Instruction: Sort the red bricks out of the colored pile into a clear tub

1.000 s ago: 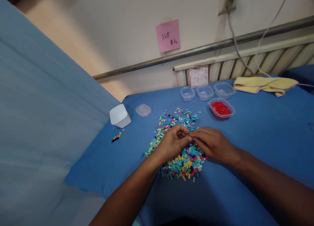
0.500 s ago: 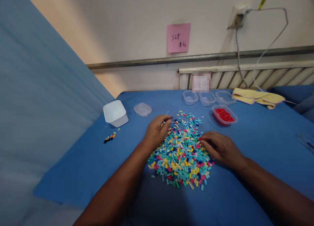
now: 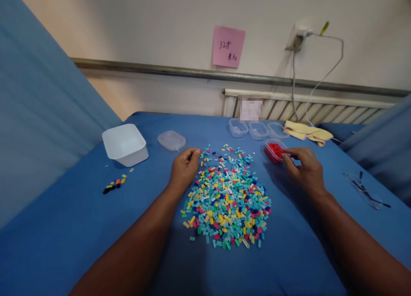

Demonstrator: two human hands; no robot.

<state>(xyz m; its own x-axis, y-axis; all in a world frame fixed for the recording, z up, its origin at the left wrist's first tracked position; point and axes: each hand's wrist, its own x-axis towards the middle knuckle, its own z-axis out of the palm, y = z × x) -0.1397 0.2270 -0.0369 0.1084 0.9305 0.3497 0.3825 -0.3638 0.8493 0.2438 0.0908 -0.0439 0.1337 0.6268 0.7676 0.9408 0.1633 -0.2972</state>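
Note:
A heap of small coloured bricks lies on the blue cloth in front of me. My left hand rests at the heap's upper left edge with its fingers curled in; what they hold, if anything, is hidden. My right hand sits beside a clear tub of red bricks, its fingertips pinched at the tub's near rim. What the pinch holds is too small to make out.
Three clear tubs stand in a row behind the red one. A white box and a clear lid sit at the left, with a short row of dark bricks. A yellow cloth and glasses lie right.
My hands have come apart from the heap's middle. The left one went to the heap's upper left edge; the right one moved up and right to the red tub. My view shifted too.

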